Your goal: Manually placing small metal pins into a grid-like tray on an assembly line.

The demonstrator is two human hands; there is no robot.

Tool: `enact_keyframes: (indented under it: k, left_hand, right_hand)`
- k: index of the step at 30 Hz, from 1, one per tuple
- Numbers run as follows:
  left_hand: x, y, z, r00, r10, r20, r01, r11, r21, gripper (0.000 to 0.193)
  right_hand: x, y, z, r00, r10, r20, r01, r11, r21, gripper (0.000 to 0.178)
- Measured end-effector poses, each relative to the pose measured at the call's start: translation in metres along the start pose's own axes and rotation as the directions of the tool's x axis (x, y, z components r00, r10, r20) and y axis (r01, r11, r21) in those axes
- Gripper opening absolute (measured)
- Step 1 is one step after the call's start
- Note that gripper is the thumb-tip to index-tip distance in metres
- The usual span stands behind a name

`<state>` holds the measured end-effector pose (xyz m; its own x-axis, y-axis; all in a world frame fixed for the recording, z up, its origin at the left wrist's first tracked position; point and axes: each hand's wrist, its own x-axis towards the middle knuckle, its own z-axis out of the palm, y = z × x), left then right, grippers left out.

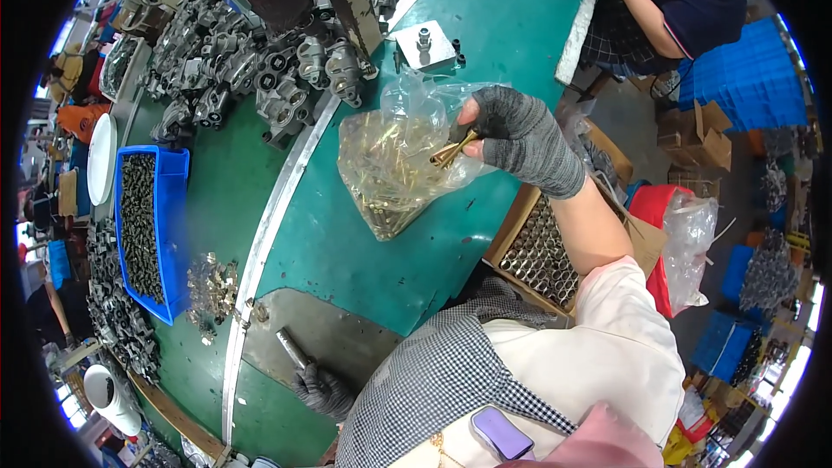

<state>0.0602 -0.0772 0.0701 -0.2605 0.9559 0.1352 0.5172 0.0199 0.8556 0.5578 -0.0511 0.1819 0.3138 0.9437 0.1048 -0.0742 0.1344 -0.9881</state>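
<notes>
My right hand point(524, 139), in a grey fingerless glove, pinches a few brass-coloured pins point(452, 151) between thumb and fingers. It is at the right side of a clear plastic bag point(381, 182) full of similar yellowish pins, which lies on the green table. Low in the view, my gloved left hand point(322, 390) is closed around a short silver metal rod point(291, 347), whose far end sticks out over a grey metal sheet point(321, 321). The fingers of that hand are partly hidden.
Grey metal castings point(286, 91) are heaped beyond a metal rail point(269, 208). A blue bin point(178, 234) of small dark parts stands left, beside loose small metal pieces point(212, 286). A white block point(426, 48) lies behind the bag. A carton point(537, 251) of ring-shaped parts is at right; another person point(667, 13) works far right.
</notes>
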Motion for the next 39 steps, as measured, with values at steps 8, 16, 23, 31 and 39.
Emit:
enact_keyframes:
  k: [8, 16, 23, 31, 39]
  left_hand:
    - [0.003, 0.019, 0.004, 0.991, -0.137, -0.013, 0.132, 0.976, -0.175, 0.015]
    - [0.005, 0.021, 0.007, 0.93, -0.364, -0.044, 0.336, 0.894, -0.297, 0.006]
    - [0.006, 0.01, 0.004, 0.941, -0.337, -0.033, 0.314, 0.905, -0.286, 0.006]
    - [0.012, -0.004, -0.002, 0.912, -0.407, -0.056, 0.356, 0.852, -0.385, 0.013]
    - [0.022, -0.029, -0.016, 0.817, -0.577, 0.012, 0.502, 0.7, -0.507, 0.026]
  right_hand:
    - [-0.011, 0.01, -0.005, 0.934, 0.023, 0.356, 0.286, 0.548, -0.786, 0.031]
    - [-0.024, 0.009, 0.013, 0.843, 0.271, 0.465, 0.359, 0.359, -0.861, 0.038]
    - [0.007, 0.028, -0.007, 0.96, -0.152, 0.234, 0.279, 0.521, -0.807, 0.03]
    - [0.031, 0.012, 0.019, 0.918, 0.359, 0.17, 0.086, 0.239, -0.967, 0.02]
    - [0.035, 0.013, 0.02, 0.924, 0.27, 0.271, 0.19, 0.29, -0.938, 0.024]
